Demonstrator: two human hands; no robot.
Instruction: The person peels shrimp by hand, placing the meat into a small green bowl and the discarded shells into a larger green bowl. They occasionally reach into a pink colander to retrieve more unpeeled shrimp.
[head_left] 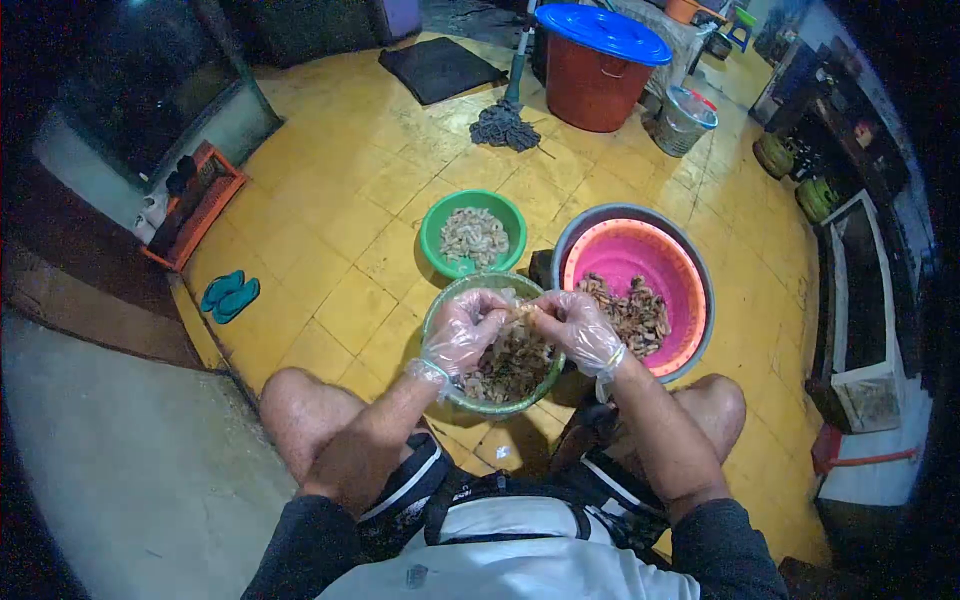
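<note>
My left hand (468, 325) and my right hand (578, 325), both in clear plastic gloves, meet over a green-rimmed basin (500, 408). Between their pinched fingertips is a small pale shrimp (521, 312), partly hidden by the fingers. Brownish shrimp shells (512, 368) fill much of the basin below. Just beyond it, a green bowl (430, 238) contains pale peeled shrimp (474, 236). At the right, a pink colander (640, 245) sits inside a grey tub (705, 270), with darker unpeeled shrimp (635, 318) heaped on its near side.
Yellow tiles (330, 260) cover the floor. A mop (505, 125), a red bucket with a blue lid (600, 70) and a smaller pail (685, 122) stand farther off. Teal flip-flops (230, 295) and an orange rack (205, 205) are at left, a white-framed cabinet (865, 310) at right.
</note>
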